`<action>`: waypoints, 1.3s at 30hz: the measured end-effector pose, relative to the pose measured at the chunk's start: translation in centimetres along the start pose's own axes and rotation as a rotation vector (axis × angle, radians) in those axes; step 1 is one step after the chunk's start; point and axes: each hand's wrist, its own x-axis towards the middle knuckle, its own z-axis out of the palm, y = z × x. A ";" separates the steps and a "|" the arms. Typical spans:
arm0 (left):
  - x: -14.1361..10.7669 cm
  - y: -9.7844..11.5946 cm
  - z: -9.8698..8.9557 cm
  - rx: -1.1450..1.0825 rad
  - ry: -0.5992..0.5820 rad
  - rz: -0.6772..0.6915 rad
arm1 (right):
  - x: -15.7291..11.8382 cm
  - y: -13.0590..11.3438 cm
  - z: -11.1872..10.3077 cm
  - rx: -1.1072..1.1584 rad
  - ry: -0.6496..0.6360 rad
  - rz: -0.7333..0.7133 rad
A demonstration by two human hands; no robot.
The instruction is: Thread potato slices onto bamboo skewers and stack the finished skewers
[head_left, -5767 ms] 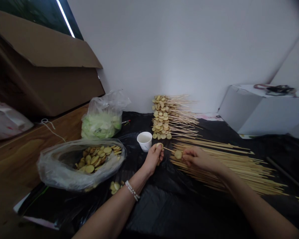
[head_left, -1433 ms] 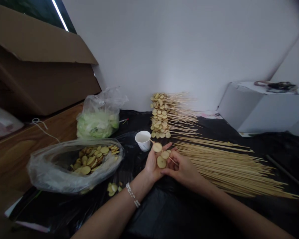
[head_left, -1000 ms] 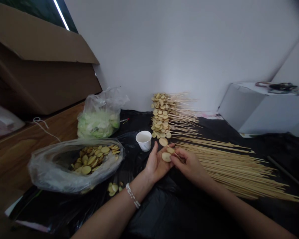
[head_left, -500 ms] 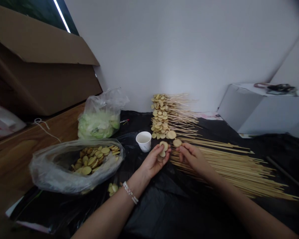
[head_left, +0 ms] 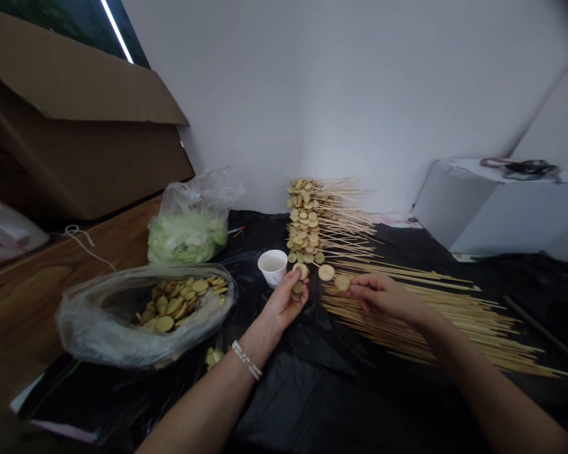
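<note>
My left hand, with a beaded bracelet at the wrist, holds a few pale round slices between its fingers, just right of the white cup. My right hand is closed beside two larger slices that appear threaded on a stick, most of which is hidden. Beneath and beyond the right hand lie many bare wooden sticks. Behind both hands, skewers loaded with slices are stacked in a column, their sticks pointing right.
On the left, an open plastic bag holds many slices. A bag of pale green vegetable pieces stands behind it. A cardboard box is at the back left, a white box at the right. Black sheeting covers the surface.
My right hand has moved right and the two larger slices now hang apart between the hands. My left hand has shifted slightly left, nearer the cup.
</note>
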 end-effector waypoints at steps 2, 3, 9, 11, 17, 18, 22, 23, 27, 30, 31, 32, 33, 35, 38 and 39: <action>0.1 0.1 -0.1 -0.007 0.015 0.001 | -0.3 -0.1 -0.4 -0.030 -0.061 -0.008; 0.1 0.1 -0.1 -0.013 0.025 0.002 | -0.4 -0.1 -0.5 -0.047 -0.081 -0.009; 0.1 0.2 -0.1 -0.032 0.022 0.018 | -0.6 -0.1 -0.9 -0.116 -0.096 -0.014; 0.1 0.2 -0.1 -0.035 0.027 0.016 | -0.5 0.0 -0.9 -0.132 -0.095 -0.011; 0.2 0.1 -0.1 -0.043 0.043 0.011 | -0.5 -0.1 -0.8 -0.152 -0.087 -0.016; 0.3 0.1 -0.2 -0.045 0.051 0.013 | -0.5 -0.1 -0.9 -0.150 -0.087 -0.011; 0.3 0.1 -0.2 -0.050 0.058 0.026 | -0.6 0.0 -1.0 -0.166 -0.087 -0.007; 0.3 0.1 -0.2 -0.046 0.054 0.027 | -0.6 0.1 -1.1 -0.171 -0.086 -0.007; 0.2 0.0 -0.2 -0.025 0.053 0.037 | -0.6 0.2 -1.2 -0.186 -0.088 -0.002; 0.2 -0.1 -0.2 0.003 0.057 0.057 | -0.6 0.1 -1.3 -0.204 -0.089 0.000; 0.2 -0.2 -0.2 0.018 0.053 0.066 | -0.7 0.1 -1.3 -0.210 -0.089 -0.001; 0.2 -0.2 -0.2 0.033 0.050 0.075 | -0.7 0.0 -1.3 -0.215 -0.091 0.000; 0.2 -0.3 -0.2 0.047 0.047 0.085 | -0.8 -0.1 -1.4 -0.220 -0.096 0.005; 0.3 -0.5 -0.3 0.069 0.049 0.113 | -0.8 -0.2 -1.4 -0.225 -0.101 0.018; 0.4 -0.7 -0.4 0.095 0.059 0.158 | -0.9 -0.3 -1.5 -0.232 -0.096 0.040; 0.4 -0.8 -0.4 0.102 0.064 0.172 | -0.9 -0.3 -1.5 -0.241 -0.090 0.038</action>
